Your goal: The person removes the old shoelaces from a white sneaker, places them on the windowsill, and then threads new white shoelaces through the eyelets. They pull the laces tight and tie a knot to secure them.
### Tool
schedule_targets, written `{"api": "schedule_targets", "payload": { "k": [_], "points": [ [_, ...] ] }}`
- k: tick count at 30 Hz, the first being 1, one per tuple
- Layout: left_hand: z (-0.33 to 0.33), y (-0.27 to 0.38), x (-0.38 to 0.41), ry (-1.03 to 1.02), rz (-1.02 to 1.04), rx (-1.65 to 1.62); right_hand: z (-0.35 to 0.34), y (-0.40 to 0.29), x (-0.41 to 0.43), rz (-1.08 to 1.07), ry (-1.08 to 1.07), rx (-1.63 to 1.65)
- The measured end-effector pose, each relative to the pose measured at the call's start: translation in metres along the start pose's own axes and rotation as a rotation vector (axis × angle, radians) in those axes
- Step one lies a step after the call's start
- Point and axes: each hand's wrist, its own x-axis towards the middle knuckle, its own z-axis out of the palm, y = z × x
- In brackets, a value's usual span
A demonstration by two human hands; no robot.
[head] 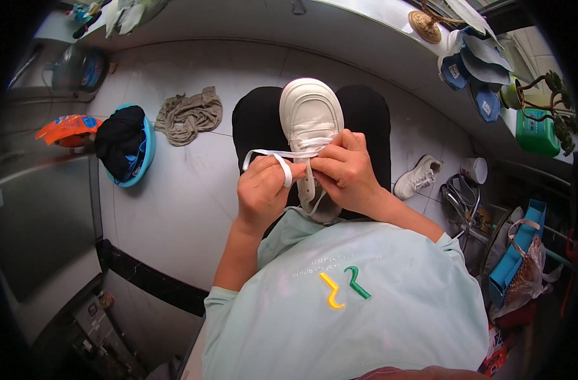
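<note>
A white lace-up sneaker (311,107) rests on the person's lap between black-clad knees, toe pointing away. Its white shoelace (289,154) is threaded through the eyelets nearest the toe; a length runs out to the left and loops over my left hand (265,187), whose thumb and forefinger pinch at the shoe's left eyelet edge. On the other side, my right hand (346,168) has its fingers at the laces and the eyelet edge, meeting the left fingertips. Another part of the lace hangs by the shoe's opening. Exactly what the right fingertips pinch is hidden.
A second white sneaker (417,177) lies on the tiled floor at right, near a white can (474,171). At left are a crumpled brown cloth (189,115) and a blue basin (149,147) holding dark clothes. Blue slippers (486,102) and a green jug (537,133) line the right ledge.
</note>
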Motion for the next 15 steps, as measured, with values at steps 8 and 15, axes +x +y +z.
{"api": "schedule_targets", "payload": {
  "k": [8, 15],
  "points": [
    [0.011, 0.002, -0.020, 0.030, -0.425, -0.538, -0.009, 0.003, 0.002, -0.001, -0.058, 0.091],
    [0.022, 0.012, -0.027, -0.073, -0.438, -0.216, -0.016, 0.008, -0.008, 0.141, 0.053, 0.541]
  ]
}}
